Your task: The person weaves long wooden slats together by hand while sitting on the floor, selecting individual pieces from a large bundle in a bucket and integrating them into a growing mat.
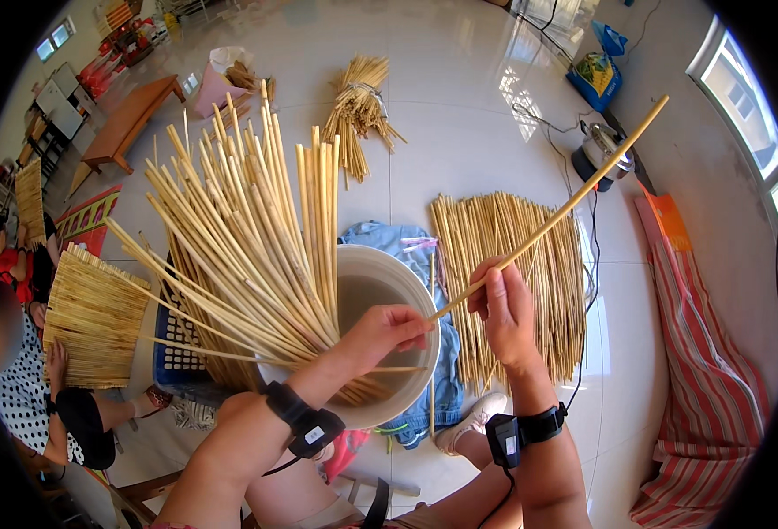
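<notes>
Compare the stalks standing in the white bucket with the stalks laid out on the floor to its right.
The bucket stalks lean upright and fan out loosely from the white bucket; the floor stalks lie flat, side by side, like a mat. The bucket stalks sit beside the left hand; the floor stalks lie beyond the right hand, which holds a single stalk. Both groups are pale yellow, thin and straight.

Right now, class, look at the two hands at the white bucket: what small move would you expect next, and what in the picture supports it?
Probably lifting the stalk clear toward the flat row of stalks. The right hand grips its lower end, the left hand pinches near its tip over the bucket, and the stalk already points up and away.
</notes>
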`<state>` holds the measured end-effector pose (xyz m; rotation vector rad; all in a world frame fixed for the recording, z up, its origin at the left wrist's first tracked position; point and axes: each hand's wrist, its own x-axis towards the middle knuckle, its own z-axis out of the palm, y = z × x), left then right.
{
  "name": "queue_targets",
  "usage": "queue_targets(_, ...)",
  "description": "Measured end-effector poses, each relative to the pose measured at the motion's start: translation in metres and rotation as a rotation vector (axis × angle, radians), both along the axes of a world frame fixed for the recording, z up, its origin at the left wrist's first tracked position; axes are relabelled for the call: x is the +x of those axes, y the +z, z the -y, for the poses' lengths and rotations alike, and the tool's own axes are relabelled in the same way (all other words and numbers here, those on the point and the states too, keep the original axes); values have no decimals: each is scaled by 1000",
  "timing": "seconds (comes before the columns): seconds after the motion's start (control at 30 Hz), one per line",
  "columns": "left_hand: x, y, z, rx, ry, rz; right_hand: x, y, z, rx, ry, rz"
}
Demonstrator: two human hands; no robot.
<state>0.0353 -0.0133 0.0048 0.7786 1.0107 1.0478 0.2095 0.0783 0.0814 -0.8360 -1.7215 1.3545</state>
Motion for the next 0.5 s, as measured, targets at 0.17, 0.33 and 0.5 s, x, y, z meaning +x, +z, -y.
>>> queue_targets(0.17,0,-3,-1,-31,26,18,-4,-3,-1,29,-45,32)
queue_targets(0.33,8,-10,-5,125,96,-103,-1,-16,-14,44,-189,106)
queue_targets(0.5,14,-23,11,592,281,-1158,-3,-21,-13,104,-258,247)
